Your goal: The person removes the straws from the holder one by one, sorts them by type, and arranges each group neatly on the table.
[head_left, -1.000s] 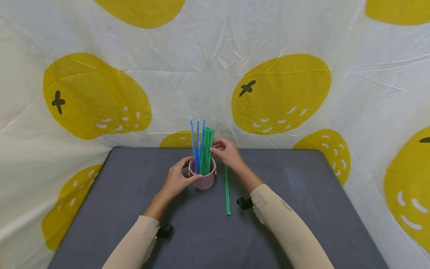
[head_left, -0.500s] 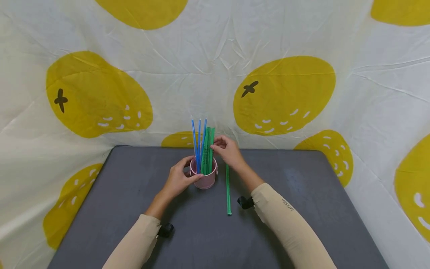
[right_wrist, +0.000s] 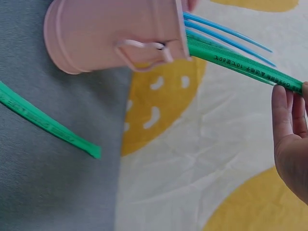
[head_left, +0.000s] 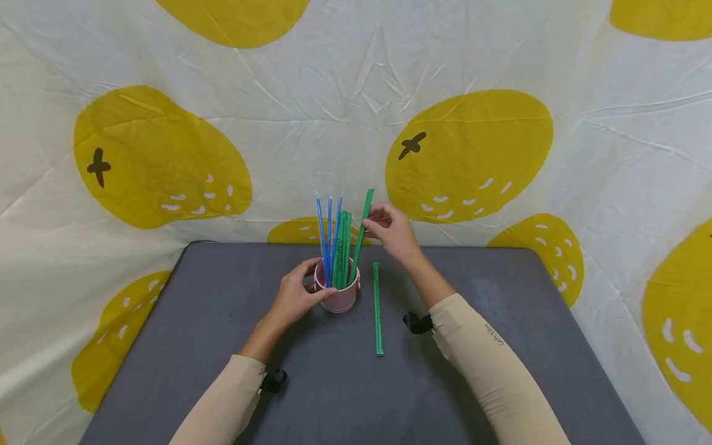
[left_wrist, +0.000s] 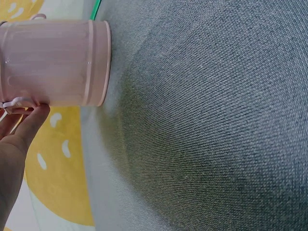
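A small pink pail point(head_left: 339, 301) stands on the table, a handle lug on its side point(right_wrist: 144, 53). My left hand point(head_left: 295, 293) holds it from the left, thumb across the front of the rim and fingers at the far side. Three blue straws point(head_left: 329, 232) and several green wrapped straws point(head_left: 341, 247) stick up out of the pail. Between thumb and fingers, my right hand point(head_left: 394, 232) pinches one green wrapped straw point(head_left: 362, 232) near its upper part. That straw leans right, its lower end inside the pail. Printed text shows on its wrapper in the right wrist view.
Another green wrapped straw point(head_left: 378, 315) lies on the dark grey table point(head_left: 473, 371), right of the pail and pointing away from me. A white cloth with yellow fruit shapes point(head_left: 467, 154) hangs behind the table's far edge.
My right hand has moved up and to the right, lifting one green wrapped straw partway and tilting it away from the bunch. My left hand stays on the pail.
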Demonstrator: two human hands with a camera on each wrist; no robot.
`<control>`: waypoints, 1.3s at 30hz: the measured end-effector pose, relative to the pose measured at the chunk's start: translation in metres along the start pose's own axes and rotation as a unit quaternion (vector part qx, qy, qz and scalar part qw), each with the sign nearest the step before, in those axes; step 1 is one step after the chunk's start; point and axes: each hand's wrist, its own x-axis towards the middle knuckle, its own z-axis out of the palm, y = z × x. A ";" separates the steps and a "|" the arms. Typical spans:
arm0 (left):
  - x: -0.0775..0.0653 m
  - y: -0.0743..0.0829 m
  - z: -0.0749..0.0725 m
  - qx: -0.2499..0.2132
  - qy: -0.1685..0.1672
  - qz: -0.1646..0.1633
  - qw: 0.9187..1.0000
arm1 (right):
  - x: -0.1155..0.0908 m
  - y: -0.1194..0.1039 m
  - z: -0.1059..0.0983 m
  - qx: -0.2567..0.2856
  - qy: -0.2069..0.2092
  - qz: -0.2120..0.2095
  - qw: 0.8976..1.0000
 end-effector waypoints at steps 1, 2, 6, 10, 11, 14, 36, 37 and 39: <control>0.000 0.000 0.000 0.000 -0.001 0.000 1.000 | 0.001 -0.003 -0.002 0.007 0.002 -0.005 1.000; 0.000 -0.001 0.000 0.000 -0.002 0.000 1.000 | 0.002 -0.005 -0.004 0.010 0.004 -0.009 1.000; 0.000 -0.001 0.000 0.000 -0.002 -0.001 1.000 | 0.004 -0.016 -0.010 0.022 0.009 -0.030 0.999; 0.000 0.001 0.000 0.002 -0.001 -0.004 1.000 | 0.007 -0.027 -0.018 0.041 0.017 -0.044 0.998; 0.000 0.001 -0.001 0.003 -0.001 -0.002 1.000 | 0.008 -0.029 -0.020 0.046 0.020 -0.048 0.998; 0.001 0.002 -0.001 0.003 0.000 -0.001 1.000 | 0.011 -0.037 -0.028 0.062 0.031 -0.059 0.996; 0.002 0.003 -0.001 0.006 0.000 -0.009 1.000 | 0.004 -0.028 -0.063 0.005 0.040 -0.030 0.999; 0.002 0.002 -0.001 0.005 0.000 -0.009 1.000 | 0.003 -0.025 -0.064 0.002 0.040 -0.025 0.999; 0.002 0.002 -0.001 0.006 0.000 -0.007 1.000 | 0.001 -0.018 -0.066 -0.004 0.040 -0.011 0.999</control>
